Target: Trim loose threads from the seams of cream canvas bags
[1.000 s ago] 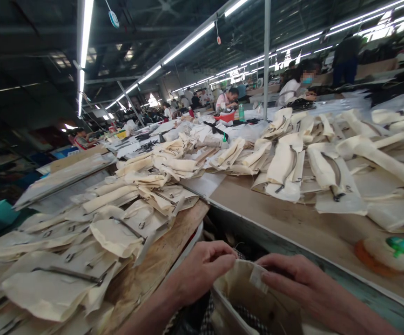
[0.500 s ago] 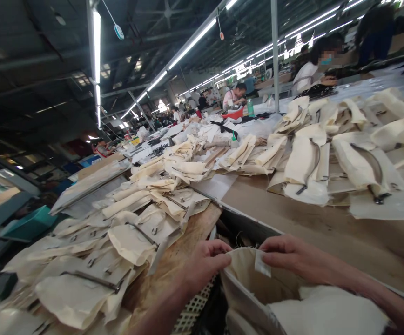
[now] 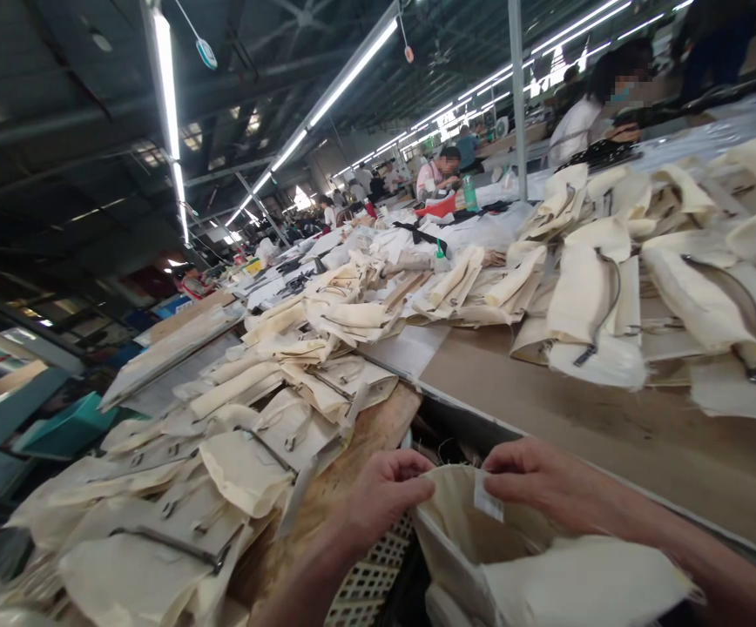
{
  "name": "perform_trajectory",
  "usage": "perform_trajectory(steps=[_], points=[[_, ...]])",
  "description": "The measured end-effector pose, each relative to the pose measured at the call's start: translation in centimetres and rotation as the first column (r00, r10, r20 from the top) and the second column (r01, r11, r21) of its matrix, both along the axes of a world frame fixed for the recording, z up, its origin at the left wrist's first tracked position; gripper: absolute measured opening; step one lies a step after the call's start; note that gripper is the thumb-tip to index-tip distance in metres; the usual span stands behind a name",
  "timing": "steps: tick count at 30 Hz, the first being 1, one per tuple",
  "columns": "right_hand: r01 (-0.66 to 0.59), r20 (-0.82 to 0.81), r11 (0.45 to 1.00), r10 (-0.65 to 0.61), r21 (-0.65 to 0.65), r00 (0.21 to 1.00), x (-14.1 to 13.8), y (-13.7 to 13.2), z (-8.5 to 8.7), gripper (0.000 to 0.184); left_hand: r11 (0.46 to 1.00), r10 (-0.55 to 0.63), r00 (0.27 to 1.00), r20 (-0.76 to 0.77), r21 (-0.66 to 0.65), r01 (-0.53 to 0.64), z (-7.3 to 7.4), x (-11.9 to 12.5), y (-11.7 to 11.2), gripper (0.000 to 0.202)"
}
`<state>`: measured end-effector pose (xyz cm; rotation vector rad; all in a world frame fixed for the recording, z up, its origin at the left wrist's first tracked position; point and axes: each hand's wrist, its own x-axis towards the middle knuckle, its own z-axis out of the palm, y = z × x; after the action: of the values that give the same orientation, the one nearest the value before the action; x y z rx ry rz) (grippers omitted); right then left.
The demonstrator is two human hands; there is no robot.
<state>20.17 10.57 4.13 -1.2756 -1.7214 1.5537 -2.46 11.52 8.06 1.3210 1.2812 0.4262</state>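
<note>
Between my hands hangs a cream fabric bag piece (image 3: 449, 531), its top edge spread so that the inside shows. My left hand (image 3: 388, 492) pinches that edge at the left with thumb and fingers. On the other side, my right hand (image 3: 535, 479) grips the same edge beside a small white label (image 3: 488, 498). The label lies against the inner face of the cloth, close to my right fingertips. A loose flap (image 3: 587, 579) of the cream fabric drapes toward my right forearm. The lower part of the piece runs out of view.
Piles of cream fabric pieces with dark zips (image 3: 169, 549) cover the wooden table (image 3: 378, 427) at left. More such pieces (image 3: 590, 296) lie on the brown tabletop (image 3: 482, 366) at right. A perforated plastic basket (image 3: 374, 575) stands below my hands. Co-workers (image 3: 574, 131) sit farther back.
Both hands keep their hold on the fabric edge and have hardly moved. The loose flap has shifted slightly left and lies flatter. The view has turned a little.
</note>
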Motion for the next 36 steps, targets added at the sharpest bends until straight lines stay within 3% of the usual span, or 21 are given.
perform_trajectory(steps=[7,11,14,17,20,24,26,30,33,36], points=[[0.001,0.068,0.996,-0.007,0.089,0.998,-0.3,-1.7,0.5,0.028,0.996,-0.011,0.999,-0.04,0.087,0.015,-0.2,-0.2,-1.4,0.028],[-0.023,0.079,0.99,0.012,0.142,0.997,-0.4,-2.8,0.5,0.029,0.967,0.025,0.984,-0.179,0.255,0.021,-0.2,-0.2,-3.2,0.028],[-0.043,0.097,0.984,0.027,0.172,0.995,-0.4,-3.6,0.5,0.031,0.927,0.003,0.943,-0.332,0.355,0.122,0.7,-0.1,-4.3,0.032],[-0.063,0.099,0.98,0.045,0.188,0.994,-0.6,-4.5,0.5,0.034,0.884,-0.076,0.88,-0.469,0.376,0.278,2.3,-0.2,-5.1,0.031],[-0.071,0.124,0.974,0.045,0.215,0.991,-1.1,-5.8,0.7,0.038,0.861,-0.107,0.848,-0.519,0.379,0.34,3.7,-0.7,-6.1,0.021],[-0.135,0.23,0.955,0.074,0.263,0.97,-2.1,-8.1,1.9,0.041,0.837,-0.182,0.814,-0.551,0.348,0.422,3.8,-1.8,-7.9,0.019],[-0.144,0.202,0.959,0.095,0.245,0.975,-2.5,-9.1,2.8,0.042,0.839,-0.191,0.82,-0.54,0.343,0.422,3.5,-2.7,-8.9,0.02],[-0.065,-0.08,0.994,0.073,0.093,0.994,-2.7,-10.2,3.7,0.05,0.861,-0.132,0.845,-0.518,0.362,0.357,3.7,-5.2,-10.7,0.025],[0.123,-0.207,0.991,-0.108,0.061,0.972,-2.3,-10.4,3.2,0.05,0.867,-0.048,0.838,-0.543,0.394,0.305,4.8,-7.4,-12.5,0.032],[0.319,-0.263,0.942,-0.282,0.108,0.923,-1.5,-10.4,2.2,0.047,0.875,0.059,0.79,-0.61,0.413,0.253,6.5,-9.1,-14.8,0.036]])
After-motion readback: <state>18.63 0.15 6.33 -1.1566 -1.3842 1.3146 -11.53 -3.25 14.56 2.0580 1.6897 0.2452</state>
